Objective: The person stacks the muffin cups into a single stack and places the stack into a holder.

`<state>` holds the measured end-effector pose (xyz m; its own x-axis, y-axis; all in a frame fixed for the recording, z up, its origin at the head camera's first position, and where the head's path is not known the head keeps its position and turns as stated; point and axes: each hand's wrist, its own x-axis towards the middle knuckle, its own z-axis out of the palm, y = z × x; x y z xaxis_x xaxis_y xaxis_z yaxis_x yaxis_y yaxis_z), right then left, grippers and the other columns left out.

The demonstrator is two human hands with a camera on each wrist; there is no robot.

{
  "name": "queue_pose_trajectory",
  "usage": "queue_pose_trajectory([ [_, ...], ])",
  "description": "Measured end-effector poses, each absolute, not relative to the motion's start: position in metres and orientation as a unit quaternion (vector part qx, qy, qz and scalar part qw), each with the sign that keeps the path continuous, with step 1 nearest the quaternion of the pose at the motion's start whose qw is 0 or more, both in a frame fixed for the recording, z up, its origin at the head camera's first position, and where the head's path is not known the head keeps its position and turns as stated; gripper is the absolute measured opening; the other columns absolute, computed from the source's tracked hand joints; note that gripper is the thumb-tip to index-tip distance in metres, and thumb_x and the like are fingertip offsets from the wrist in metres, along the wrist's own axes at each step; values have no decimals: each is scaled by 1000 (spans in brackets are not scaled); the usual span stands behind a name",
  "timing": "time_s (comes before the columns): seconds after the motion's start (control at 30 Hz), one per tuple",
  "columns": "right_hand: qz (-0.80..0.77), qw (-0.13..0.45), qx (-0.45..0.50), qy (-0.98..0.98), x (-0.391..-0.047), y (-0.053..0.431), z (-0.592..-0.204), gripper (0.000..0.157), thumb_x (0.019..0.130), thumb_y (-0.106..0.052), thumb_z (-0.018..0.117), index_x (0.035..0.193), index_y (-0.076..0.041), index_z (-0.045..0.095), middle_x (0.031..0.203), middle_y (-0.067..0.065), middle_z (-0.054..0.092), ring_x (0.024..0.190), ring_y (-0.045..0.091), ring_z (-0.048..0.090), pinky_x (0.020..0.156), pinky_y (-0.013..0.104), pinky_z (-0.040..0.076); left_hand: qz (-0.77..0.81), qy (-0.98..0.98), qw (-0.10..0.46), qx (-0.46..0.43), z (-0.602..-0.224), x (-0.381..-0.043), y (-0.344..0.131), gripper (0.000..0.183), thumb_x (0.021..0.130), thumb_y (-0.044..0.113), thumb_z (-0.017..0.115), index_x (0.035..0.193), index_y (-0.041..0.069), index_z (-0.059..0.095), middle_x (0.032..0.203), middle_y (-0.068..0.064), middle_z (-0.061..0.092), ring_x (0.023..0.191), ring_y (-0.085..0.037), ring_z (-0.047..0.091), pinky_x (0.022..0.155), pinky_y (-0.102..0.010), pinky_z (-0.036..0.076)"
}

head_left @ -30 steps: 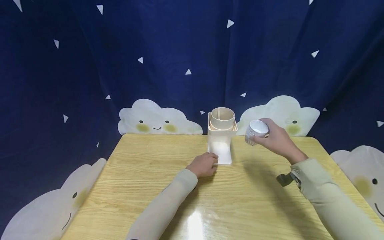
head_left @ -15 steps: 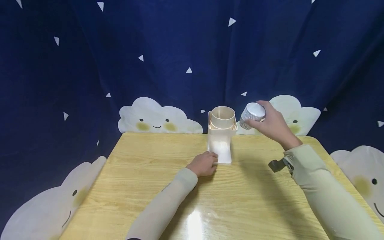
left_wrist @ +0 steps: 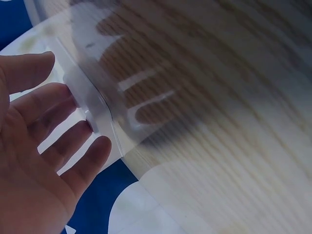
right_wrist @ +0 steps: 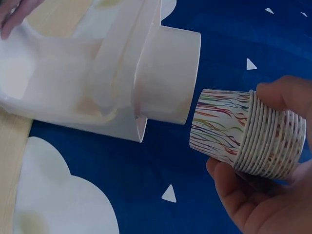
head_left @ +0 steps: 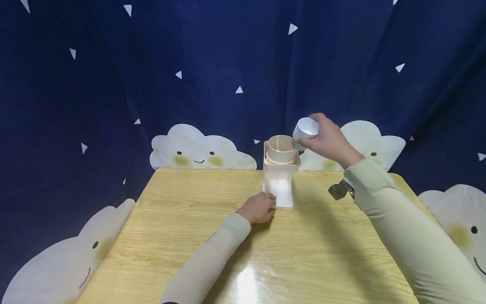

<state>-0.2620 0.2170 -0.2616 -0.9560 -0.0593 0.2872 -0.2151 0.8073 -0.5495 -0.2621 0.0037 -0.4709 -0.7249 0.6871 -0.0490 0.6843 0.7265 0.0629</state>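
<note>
A white plastic cup dispenser (head_left: 281, 171) stands at the table's far edge, its round tube (head_left: 282, 150) open at the top. My right hand (head_left: 329, 139) grips a stack of nested paper cups (right_wrist: 243, 129) between thumb and fingers. The stack is tilted, and its lowest cup shows coloured wavy stripes. In the right wrist view, a small gap separates the cups from the tube's mouth (right_wrist: 192, 78). At the dispenser's foot, my left hand (head_left: 257, 208) touches the base edge (left_wrist: 92, 105) with its fingertips, thumb apart from the fingers.
The dispenser stands on a light wood-grain table (head_left: 171, 219). Behind it hangs a dark blue curtain (head_left: 212, 50) with white triangles and smiling clouds. A small dark device (head_left: 338, 191) is strapped at the right sleeve.
My right hand has moved left and up with the paper cups, from right of the dispenser to just beside its tube's rim. The left hand has stayed at the base.
</note>
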Motion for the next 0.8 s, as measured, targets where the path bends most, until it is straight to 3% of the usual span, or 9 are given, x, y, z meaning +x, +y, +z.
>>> queue_pose_trajectory([
  [0.1,302,126,68,-942,-268,212,-260,73,83,-25,73,140,6,39,131,29,54,112,42,57,92,53,49,17,927,35,373,-471,-262,4,24,97,27,60,117,19,71,145,5,57,130,-19,55,106,-30,50],
  [0.37,301,94,67,-947,-282,196,-257,82,84,-31,73,150,-3,32,137,28,53,119,42,57,95,55,49,14,924,18,382,-471,-263,5,15,96,24,59,101,21,72,141,5,59,125,-20,59,103,-29,51],
  [0.8,294,58,64,-952,-293,179,-269,77,84,-27,74,145,1,37,135,27,56,117,41,59,99,53,50,22,926,27,377,-471,-263,3,14,96,25,59,100,20,72,143,5,58,128,-21,57,103,-31,52],
])
